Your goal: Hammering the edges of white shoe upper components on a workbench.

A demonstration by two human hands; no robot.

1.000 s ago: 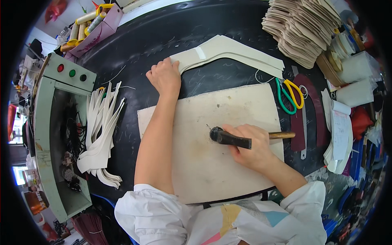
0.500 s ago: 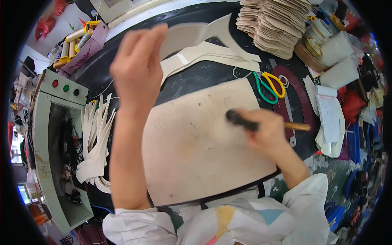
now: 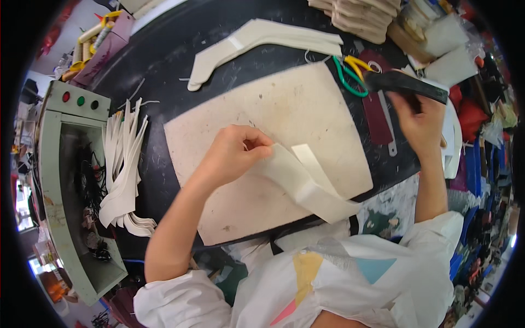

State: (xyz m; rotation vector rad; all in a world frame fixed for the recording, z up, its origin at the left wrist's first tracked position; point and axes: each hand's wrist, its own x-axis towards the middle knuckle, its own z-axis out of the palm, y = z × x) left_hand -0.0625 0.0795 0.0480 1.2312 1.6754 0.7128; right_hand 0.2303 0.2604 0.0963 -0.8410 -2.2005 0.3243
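At the lower edge of the frame sits the person's white garment with its yellow, blue and pink patches. Just above it, at lower centre, a cream-coloured curved strip of cut sheet material (image 3: 306,183) now lies across the near right part of the pale beige rectangular work board (image 3: 262,109); its far end hangs past the board's lower right corner. Half a second ago this strip was not on the board: the left hand was raised high in the upper left of the frame, and a second ago it was stretched out to the far pieces. Now the left hand (image 3: 232,156) has come back to the centre of the board, its fingers (image 3: 257,143) pinching the strip's left end between thumb and curled fingertips.

The right hand (image 3: 421,123) has changed too. It rested on the board with a black-handled tool; now it is lifted off to the upper right, fingers closed around the dark, flat-looking black tool (image 3: 407,85) held above the tabletop. So a fresh piece appears to have been brought to the board while the tool was drawn clear.

Farther off, green-and-yellow-handled scissors (image 3: 350,74) lie just past the board's far right corner, a long cream cut piece (image 3: 257,41) lies on the black tabletop (image 3: 164,60) at upper centre, a fan of white strips (image 3: 126,164) lies at the left, and a green control box with coloured buttons (image 3: 74,104) stands at the far left.
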